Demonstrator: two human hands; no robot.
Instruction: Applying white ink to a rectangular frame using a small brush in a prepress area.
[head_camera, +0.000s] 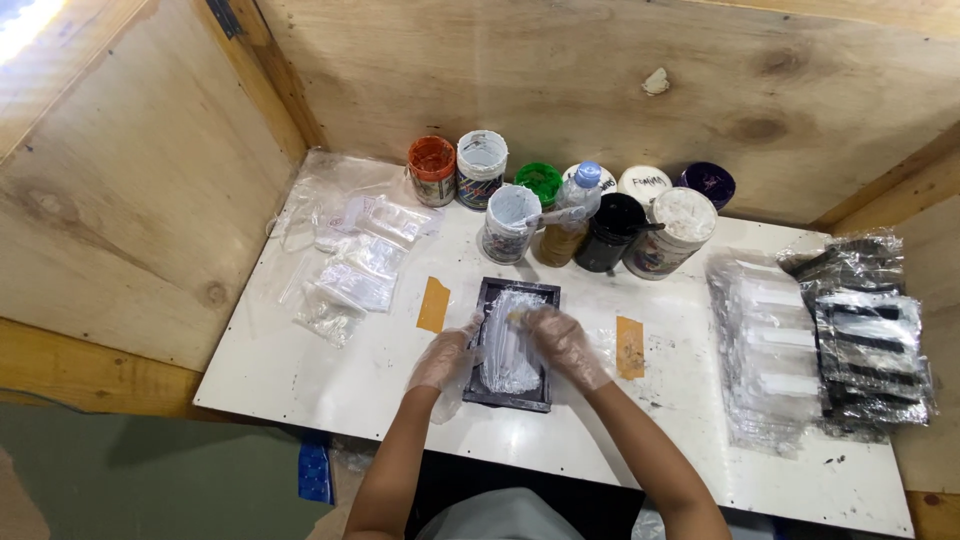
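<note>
Left hand (443, 358), gloved, steadies the black tray (484, 300), fingers curled on its edge. Right hand (563, 343) presses flat on white paste (508, 350). Paste nearly covers the tray; its far edge remains bare.

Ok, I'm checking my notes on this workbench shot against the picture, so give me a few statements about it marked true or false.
1. Both hands, the left hand and the right hand, wear thin clear plastic gloves. True.
2. The shallow black rectangular tray under the hands holds a crumpled whitish clear film. True.
3. The open jar of orange paint stands at the right end of the row of jars. False: it stands at the left end.
4. Two strips of tan tape lie on the white tabletop, one on each side of the tray. True.
5. The stack of small clear plastic bags lies right of the tray. False: it lies to the left; black-and-clear packets lie to the right.
</note>
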